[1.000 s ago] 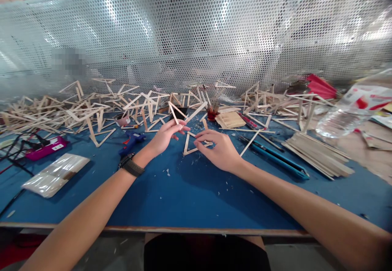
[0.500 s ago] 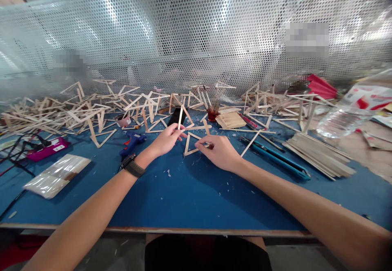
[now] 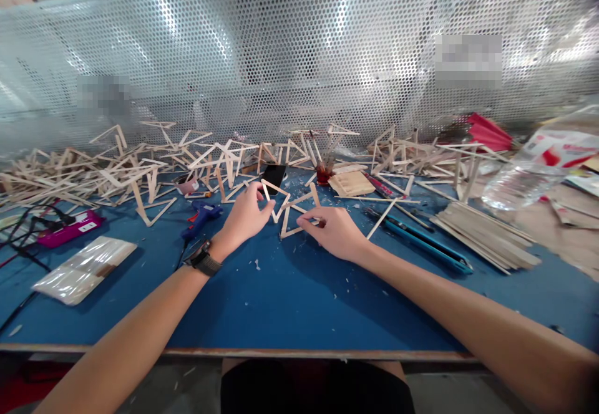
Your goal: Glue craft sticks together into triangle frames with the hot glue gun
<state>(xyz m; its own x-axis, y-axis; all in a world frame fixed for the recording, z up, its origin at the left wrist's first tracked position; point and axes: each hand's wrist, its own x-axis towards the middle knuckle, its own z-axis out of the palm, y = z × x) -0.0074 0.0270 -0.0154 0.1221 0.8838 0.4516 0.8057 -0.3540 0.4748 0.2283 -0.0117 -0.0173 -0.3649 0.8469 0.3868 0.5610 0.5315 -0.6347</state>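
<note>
My left hand [image 3: 246, 217] pinches a small triangle of wooden sticks [image 3: 276, 197], tilted and lowered beside a second stick triangle [image 3: 292, 219] that lies on the blue table [image 3: 281, 289]. My right hand [image 3: 334, 232] presses its fingertips on that lying triangle's right corner. The two triangles meet or overlap at one edge between my hands. A black watch sits on my left wrist.
Heaps of stick triangles [image 3: 116, 164] line the back of the table under a perforated metal screen. A blue glue gun [image 3: 201, 212], a pink device [image 3: 70, 227], a plastic packet [image 3: 84, 269], a teal cutter [image 3: 421, 242], a stack of sticks [image 3: 486, 236] and a plastic bottle [image 3: 533, 177] lie around.
My left hand has turned the held triangle and brought it down from mid-air against the triangle on the table. My right hand has stayed on the lying triangle.
</note>
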